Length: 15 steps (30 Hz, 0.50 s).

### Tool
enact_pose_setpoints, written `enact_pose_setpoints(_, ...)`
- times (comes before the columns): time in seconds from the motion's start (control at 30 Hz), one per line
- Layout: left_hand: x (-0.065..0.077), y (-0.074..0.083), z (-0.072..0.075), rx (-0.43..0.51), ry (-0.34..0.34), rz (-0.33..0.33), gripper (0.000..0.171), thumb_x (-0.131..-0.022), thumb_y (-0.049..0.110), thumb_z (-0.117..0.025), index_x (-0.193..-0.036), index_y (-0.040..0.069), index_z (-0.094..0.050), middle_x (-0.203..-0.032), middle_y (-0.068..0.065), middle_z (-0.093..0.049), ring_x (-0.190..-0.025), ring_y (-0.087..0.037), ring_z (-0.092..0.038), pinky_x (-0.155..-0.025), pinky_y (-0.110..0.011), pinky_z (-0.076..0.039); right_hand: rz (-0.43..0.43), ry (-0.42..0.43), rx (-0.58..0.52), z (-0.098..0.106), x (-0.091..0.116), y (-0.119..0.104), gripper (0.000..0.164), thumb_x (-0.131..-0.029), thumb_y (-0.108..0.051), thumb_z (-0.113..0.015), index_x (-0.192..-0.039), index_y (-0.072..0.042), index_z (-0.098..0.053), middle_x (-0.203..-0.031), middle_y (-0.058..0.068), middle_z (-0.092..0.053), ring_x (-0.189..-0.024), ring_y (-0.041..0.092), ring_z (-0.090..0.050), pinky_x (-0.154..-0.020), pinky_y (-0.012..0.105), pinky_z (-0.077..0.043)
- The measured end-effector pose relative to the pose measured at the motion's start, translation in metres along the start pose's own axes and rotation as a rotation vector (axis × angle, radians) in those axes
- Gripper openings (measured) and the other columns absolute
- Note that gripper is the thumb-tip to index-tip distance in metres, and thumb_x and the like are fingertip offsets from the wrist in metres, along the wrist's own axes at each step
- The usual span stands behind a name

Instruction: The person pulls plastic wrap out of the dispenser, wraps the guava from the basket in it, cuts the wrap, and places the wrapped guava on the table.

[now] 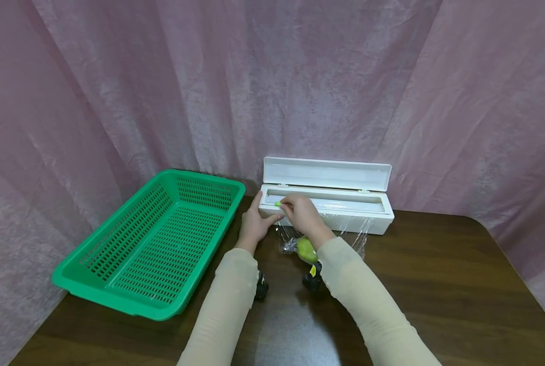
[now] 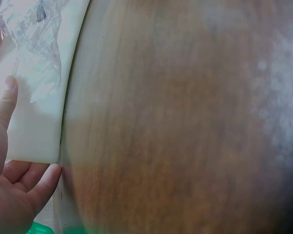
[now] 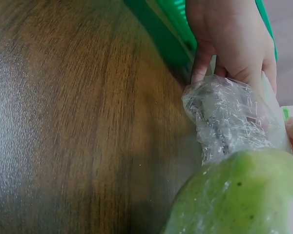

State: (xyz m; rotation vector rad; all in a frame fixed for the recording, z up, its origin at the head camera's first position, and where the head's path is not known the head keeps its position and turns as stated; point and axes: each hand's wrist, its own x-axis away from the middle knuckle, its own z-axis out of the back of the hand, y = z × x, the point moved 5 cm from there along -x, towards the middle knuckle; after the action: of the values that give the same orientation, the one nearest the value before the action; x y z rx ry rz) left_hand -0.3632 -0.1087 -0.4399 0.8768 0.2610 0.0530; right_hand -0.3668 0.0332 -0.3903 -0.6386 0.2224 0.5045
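A white cling film dispenser (image 1: 379, 224) lies at the back of the table with its lid (image 1: 327, 173) raised. My left hand (image 1: 252, 224) holds the dispenser's left end, thumb against the front wall and fingers around the end. At that same end, my right hand (image 1: 302, 213) pinches a small green slide cutter (image 1: 278, 204) on the front rim. Clear film (image 3: 229, 117) hangs down over the front wall. Below my right wrist is a green fruit (image 3: 234, 195) with dark specks, film over it and bunched beside it; my forearm partly hides it in the head view.
A green plastic basket (image 1: 208, 264) with slotted walls stands to the left, close to my left forearm. Brown wooden tabletop (image 1: 455, 284) extends to the right. A pink curtain (image 1: 327, 76) hangs right behind the dispenser.
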Motion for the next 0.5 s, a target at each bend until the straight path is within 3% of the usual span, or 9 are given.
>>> enact_pose_setpoints(0.5,0.0007,-0.0002,-0.0004,0.005,-0.015,0.011,0.091,-0.076,0.045,-0.076,-0.150,0.023,-0.027,-0.140,-0.017,-0.050,-0.122,-0.041,-0.050,-0.103,-0.049,-0.040,-0.045,-0.019,-0.021,0.0009,0.0014,0.0036,0.023,-0.095,-0.019,-0.057,-0.110,-0.005,-0.068,-0.111,0.011,-0.068,-0.100,0.025,-0.065,-0.088,0.037,-0.052)
